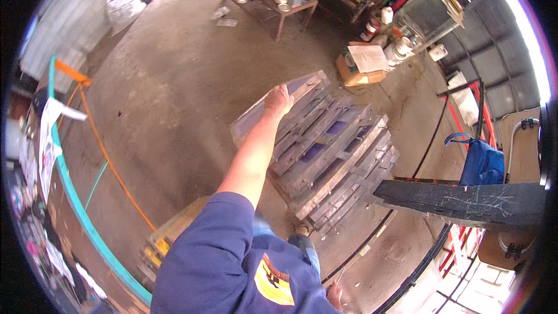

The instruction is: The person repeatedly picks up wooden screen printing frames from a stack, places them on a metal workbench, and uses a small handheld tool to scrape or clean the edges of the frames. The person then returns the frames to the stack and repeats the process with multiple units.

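Gripping the top screen-printing frame (273, 107) at twelve o'clock, the left hand (278, 102) is needing steady lift off the stack of frames (334, 157); right hand (334, 295) state unclear.

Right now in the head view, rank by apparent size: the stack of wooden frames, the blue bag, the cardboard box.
1. Stack of wooden frames, by far the largest.
2. Blue bag.
3. Cardboard box, looks close to the bag; it lies farther off, so this order is unsure.

Left arm outstretched, hand (278, 102) gripping, right hand (333, 295) low
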`<state>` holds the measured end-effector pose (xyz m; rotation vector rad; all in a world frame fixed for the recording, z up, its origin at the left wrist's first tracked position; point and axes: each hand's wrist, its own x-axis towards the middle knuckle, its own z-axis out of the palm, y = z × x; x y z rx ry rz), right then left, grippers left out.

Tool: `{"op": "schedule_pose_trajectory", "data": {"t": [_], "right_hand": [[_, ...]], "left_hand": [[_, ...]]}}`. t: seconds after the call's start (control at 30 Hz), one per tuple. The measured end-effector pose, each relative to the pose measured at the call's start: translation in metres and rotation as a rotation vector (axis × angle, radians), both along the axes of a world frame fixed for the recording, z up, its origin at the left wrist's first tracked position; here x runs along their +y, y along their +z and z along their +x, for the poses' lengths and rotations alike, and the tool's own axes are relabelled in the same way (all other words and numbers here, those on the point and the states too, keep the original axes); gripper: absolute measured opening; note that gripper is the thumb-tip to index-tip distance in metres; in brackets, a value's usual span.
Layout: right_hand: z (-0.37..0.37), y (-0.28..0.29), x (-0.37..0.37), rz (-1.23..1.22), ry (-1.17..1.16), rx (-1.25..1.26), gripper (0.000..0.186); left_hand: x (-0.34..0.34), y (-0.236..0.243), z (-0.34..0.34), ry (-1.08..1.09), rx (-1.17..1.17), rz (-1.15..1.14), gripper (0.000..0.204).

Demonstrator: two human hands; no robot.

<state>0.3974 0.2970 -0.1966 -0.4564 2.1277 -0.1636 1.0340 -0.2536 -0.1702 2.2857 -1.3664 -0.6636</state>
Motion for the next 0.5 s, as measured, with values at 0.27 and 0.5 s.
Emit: {"op": "schedule_pose_trajectory", "data": {"t": [0.27, 0.5], "right_hand": [[0.130, 0.067, 0.049, -0.297, -0.212, 0.330, 0.038], [0.293, 0.193, -0.195, -0.535, 0.269, 0.207, 0.037]], "left_hand": [[-0.071, -0.051, -0.007, -0.250, 0.028, 0.213, 0.059], [-0.055, -0.051, 0.057, -0.113, -0.028, 0.061, 0.058]]}}
